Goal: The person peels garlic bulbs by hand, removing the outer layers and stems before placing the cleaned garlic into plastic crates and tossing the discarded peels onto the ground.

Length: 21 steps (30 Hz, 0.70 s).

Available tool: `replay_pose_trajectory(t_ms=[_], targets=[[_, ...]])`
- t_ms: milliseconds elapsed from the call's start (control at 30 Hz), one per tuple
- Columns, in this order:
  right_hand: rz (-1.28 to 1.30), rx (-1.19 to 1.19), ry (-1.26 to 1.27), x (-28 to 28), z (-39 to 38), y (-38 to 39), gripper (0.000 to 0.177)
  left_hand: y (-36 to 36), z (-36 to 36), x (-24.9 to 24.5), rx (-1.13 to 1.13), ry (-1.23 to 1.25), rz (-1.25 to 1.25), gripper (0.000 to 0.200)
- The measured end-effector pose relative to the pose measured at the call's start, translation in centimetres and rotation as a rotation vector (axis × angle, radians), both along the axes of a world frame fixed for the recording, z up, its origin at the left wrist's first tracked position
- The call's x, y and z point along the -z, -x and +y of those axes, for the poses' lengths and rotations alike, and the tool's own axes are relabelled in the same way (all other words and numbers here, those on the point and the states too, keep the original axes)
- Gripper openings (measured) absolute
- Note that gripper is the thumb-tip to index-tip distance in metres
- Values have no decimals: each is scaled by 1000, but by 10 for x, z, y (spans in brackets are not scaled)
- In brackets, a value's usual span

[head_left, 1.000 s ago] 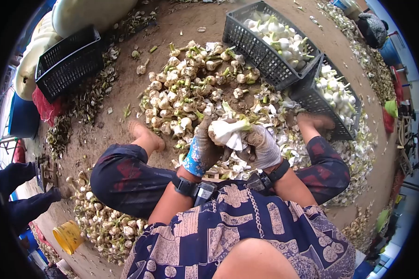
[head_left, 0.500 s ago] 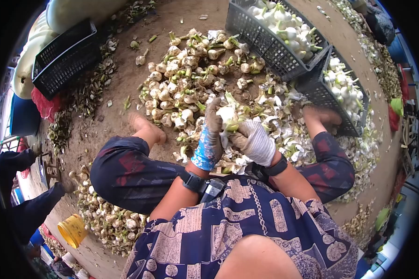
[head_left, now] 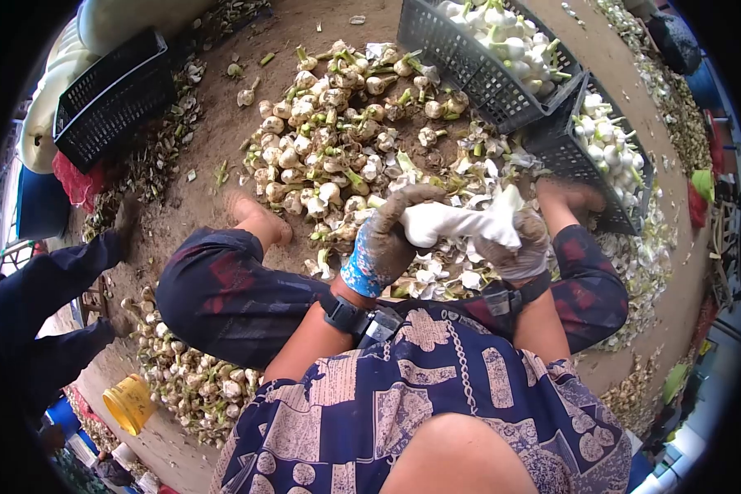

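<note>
My left hand (head_left: 384, 251), in a soil-stained glove with a blue flowered cuff, is closed around a white garlic bulb (head_left: 424, 226). The bulb's pale stem points right toward my right hand (head_left: 520, 253). That hand wears a dirty whitish glove, its fingers closed on loose white garlic skin (head_left: 504, 216) at the stem end. Both hands are above a litter of peeled skins (head_left: 424, 284) between my legs. Just beyond them lies a heap of unpeeled garlic (head_left: 305, 156) with cut green stems.
Two dark crates of clean white garlic, one at the back (head_left: 461, 70) and one at right (head_left: 556, 152), stand close together. Another black crate (head_left: 111, 103) sits far left. A second garlic pile (head_left: 193, 375) and yellow bucket (head_left: 129, 403) are lower left, near a person's legs (head_left: 53, 280).
My hands have moved apart, the right one going right with white skin drawn out along the stem. The bulb now shows smooth and white. The person at left has stepped closer.
</note>
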State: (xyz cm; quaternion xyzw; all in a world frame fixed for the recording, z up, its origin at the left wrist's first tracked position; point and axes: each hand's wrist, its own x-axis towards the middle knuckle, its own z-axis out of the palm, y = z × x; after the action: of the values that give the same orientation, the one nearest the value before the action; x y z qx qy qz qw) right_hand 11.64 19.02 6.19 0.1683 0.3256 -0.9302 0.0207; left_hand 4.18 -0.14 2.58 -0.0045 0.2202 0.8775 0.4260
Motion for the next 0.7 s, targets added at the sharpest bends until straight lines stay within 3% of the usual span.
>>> replay_pose_trajectory(t_ms=[33, 67, 133, 167, 200, 233, 267, 300, 333, 367, 400, 467, 533, 567, 667, 700], targets=[[20, 100, 105, 17, 20, -11, 32, 0, 0, 0, -12, 3, 54, 57], [417, -156, 400, 41, 48, -10, 26, 0, -1, 3, -15, -4, 51, 57], [482, -13, 312, 30, 85, -24, 23, 2, -3, 9, -219, 306, 355, 55], [181, 8, -71, 2, 73, -31, 23, 7, -14, 1, -45, -153, -113, 57], [-106, 32, -453, -24, 62, -31, 24, 6, -13, 3, -43, -151, -107, 57], [-335, -418, -1168, -25, 64, -21, 43, 5, -10, 8, -48, -41, 8, 58], [-205, -609, -2007, 1, 57, -24, 61, 2, -7, 10, -45, 64, 121, 59], [-309, -654, -1862, -3, 60, -24, 67, 0, -2, 5, -37, 48, 92, 60], [-88, -550, -1839, -1, 25, -11, 68, 0, -5, 9, 9, 115, 180, 56], [-104, -568, -1477, -5, 9, -6, 64, -2, -2, 7, -23, 187, 185, 53], [-106, -410, -1092, -25, -24, 2, 51, -4, -2, 4, -48, 270, 189, 50], [254, -164, -1661, 10, -50, 3, 38, -4, -4, 17, -29, 533, 406, 38], [89, -184, -1437, 20, -50, 9, 33, 5, 0, 24, -119, 429, 283, 39], [-106, -212, -980, 3, -49, 14, 32, 6, 0, 24, -193, 326, 137, 40], [-58, 4, 140, 36, -10, 5, 25, 7, -1, 19, -186, -109, -43, 52], [-45, 94, 340, 41, 2, 3, 29, 8, -1, 13, -185, -110, -44, 52]])
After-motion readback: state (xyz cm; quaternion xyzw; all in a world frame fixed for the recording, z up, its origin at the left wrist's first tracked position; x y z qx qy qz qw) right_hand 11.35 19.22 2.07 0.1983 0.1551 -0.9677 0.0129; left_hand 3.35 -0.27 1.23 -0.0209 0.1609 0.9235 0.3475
